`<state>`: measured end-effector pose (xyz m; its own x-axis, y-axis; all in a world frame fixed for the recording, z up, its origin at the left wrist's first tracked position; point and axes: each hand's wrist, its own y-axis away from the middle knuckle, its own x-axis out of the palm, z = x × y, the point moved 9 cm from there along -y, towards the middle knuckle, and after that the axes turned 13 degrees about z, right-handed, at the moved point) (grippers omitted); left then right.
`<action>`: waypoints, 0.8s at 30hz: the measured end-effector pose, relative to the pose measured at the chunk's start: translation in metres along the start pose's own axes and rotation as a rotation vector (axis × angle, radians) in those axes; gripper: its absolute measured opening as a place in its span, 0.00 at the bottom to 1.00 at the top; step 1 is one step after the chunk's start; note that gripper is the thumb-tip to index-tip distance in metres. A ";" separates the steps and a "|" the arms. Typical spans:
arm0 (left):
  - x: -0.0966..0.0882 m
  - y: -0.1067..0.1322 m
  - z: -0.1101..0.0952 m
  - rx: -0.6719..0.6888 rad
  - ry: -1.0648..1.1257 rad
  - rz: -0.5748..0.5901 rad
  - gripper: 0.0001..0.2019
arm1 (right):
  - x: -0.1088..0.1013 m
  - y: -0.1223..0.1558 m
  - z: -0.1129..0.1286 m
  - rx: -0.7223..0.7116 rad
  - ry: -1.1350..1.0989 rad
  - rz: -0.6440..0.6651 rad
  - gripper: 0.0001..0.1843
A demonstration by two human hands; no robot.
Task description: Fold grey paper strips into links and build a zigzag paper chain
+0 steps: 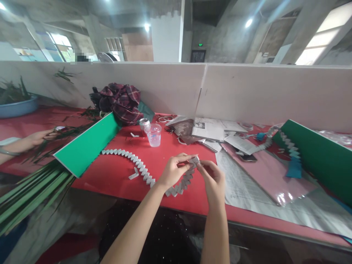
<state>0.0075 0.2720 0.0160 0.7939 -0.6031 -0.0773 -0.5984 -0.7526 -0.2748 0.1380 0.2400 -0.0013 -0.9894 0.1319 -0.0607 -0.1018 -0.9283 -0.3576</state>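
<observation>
A zigzag chain of folded paper [142,168] winds across the red tabletop and rises at one end into my hands. My left hand [176,169] pinches that end from the left, fingers closed. From the other side my right hand [213,178] grips the same end between thumb and fingers. The chain hangs in a curve below them, partly hidden behind my left wrist. A loose folded paper piece [134,173] lies left of the chain, and another small folded piece [134,135] rests farther back.
A plastic cup [154,135] and a can [144,126] stand behind the chain. Green dividers [88,145] [310,157] flank the place. Papers [209,128] and a pink folder [269,174] lie right. At left, another person's hand [45,137] is near long green leaves [35,190].
</observation>
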 end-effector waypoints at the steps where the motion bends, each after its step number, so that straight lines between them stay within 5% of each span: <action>1: 0.001 0.000 -0.001 0.008 0.010 0.004 0.16 | -0.001 0.001 0.001 -0.005 -0.002 -0.020 0.08; 6: 0.003 0.001 -0.002 0.029 0.058 0.002 0.15 | -0.004 0.005 0.007 -0.038 0.018 -0.115 0.08; 24: 0.002 0.003 -0.002 -0.020 0.192 -0.054 0.10 | 0.007 0.010 0.042 -0.302 0.318 -0.149 0.04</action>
<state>0.0070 0.2678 0.0164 0.7912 -0.5993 0.1219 -0.5587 -0.7894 -0.2546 0.1258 0.2175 0.0336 -0.8803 0.4007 -0.2541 -0.1594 -0.7541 -0.6372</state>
